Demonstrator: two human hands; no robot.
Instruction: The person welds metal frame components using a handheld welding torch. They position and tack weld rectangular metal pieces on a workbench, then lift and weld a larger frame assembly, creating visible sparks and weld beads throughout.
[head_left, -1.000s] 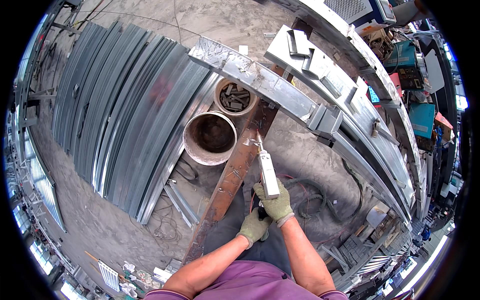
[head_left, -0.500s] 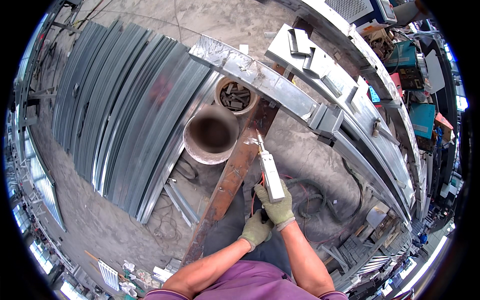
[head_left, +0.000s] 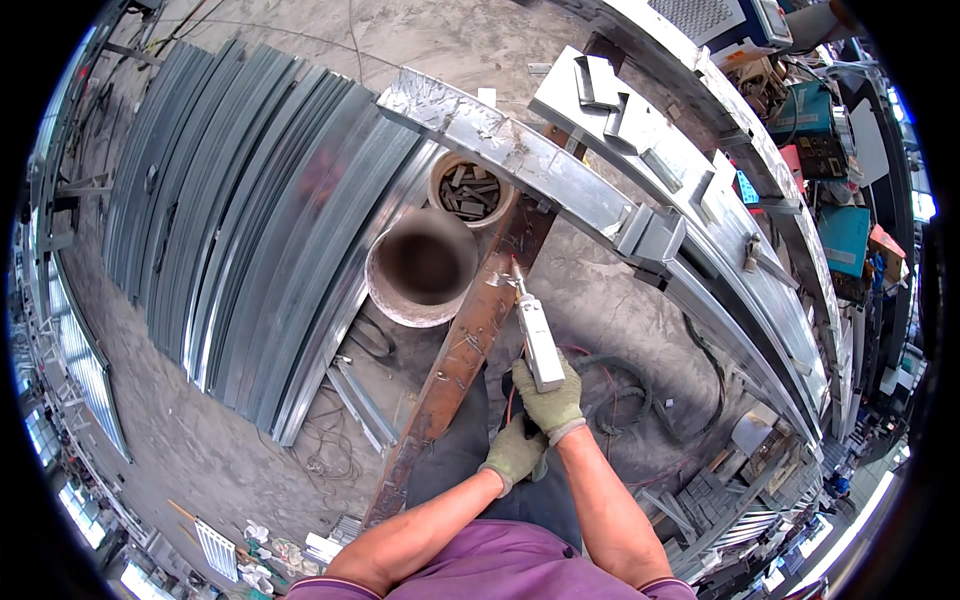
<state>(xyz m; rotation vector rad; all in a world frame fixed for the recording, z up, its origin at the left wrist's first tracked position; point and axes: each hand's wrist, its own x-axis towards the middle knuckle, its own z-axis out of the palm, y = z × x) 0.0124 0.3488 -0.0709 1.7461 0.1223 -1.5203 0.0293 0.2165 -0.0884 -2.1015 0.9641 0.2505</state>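
Observation:
My right hand (head_left: 553,400), in a pale green work glove, is closed around a white welding torch (head_left: 540,345) with a boxy body. The torch's thin brass-coloured nozzle points away from me, its tip over a rusty steel beam (head_left: 462,350). Just below and left, my gloved left hand (head_left: 516,452) is closed around a dark cable or grip at the torch's rear, partly hidden by the fingers. Small metal bits lie on the beam near the tip. A deep round bucket (head_left: 418,312) stands beside the beam, left of the nozzle.
A smaller bucket (head_left: 436,188) of metal offcuts stands behind it. Stacked grey metal profiles (head_left: 250,220) lie left. A long galvanized beam (head_left: 560,170) crosses ahead and runs right, beside a rail bearing small metal pieces (head_left: 598,82). Hoses (head_left: 640,385) coil on the floor at right.
Both hands and the torch have shifted slightly forward, away from my body. The nozzle tip stays near the same spot over the rusty beam.

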